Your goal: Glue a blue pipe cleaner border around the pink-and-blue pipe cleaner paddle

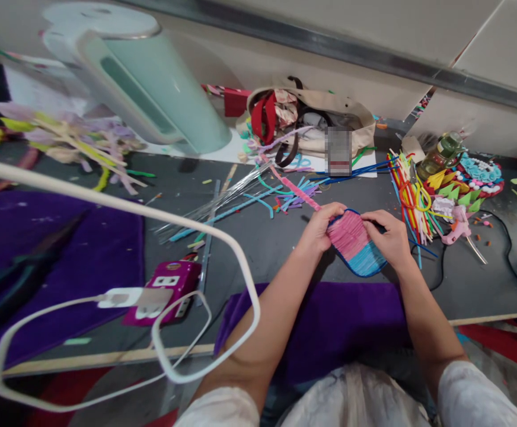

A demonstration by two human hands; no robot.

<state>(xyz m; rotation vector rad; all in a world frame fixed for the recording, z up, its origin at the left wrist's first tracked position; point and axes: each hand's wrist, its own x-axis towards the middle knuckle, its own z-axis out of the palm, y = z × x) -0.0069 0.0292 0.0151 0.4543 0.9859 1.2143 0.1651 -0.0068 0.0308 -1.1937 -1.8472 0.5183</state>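
Between my hands is a flat, rounded piece made of pipe cleaners (355,242), pink on most of it, light blue at the lower right, with a dark blue edge. My left hand (323,228) grips its left side, the thumb along the edge. A pink fuzzy strip (300,193) runs up and away from behind that hand. At the upper right edge, my right hand (389,237) has its fingers pinched on the dark blue border. A dark blue stem (423,248) sticks out below the right hand.
Bundled coloured pipe cleaners (412,204) and a pink glue gun (458,228) lie to the right. Cut stems (291,198) are scattered ahead. A pale green kettle (165,89), a purple power strip (169,281) with a white cord (196,222), and pliers (22,270) are leftward.
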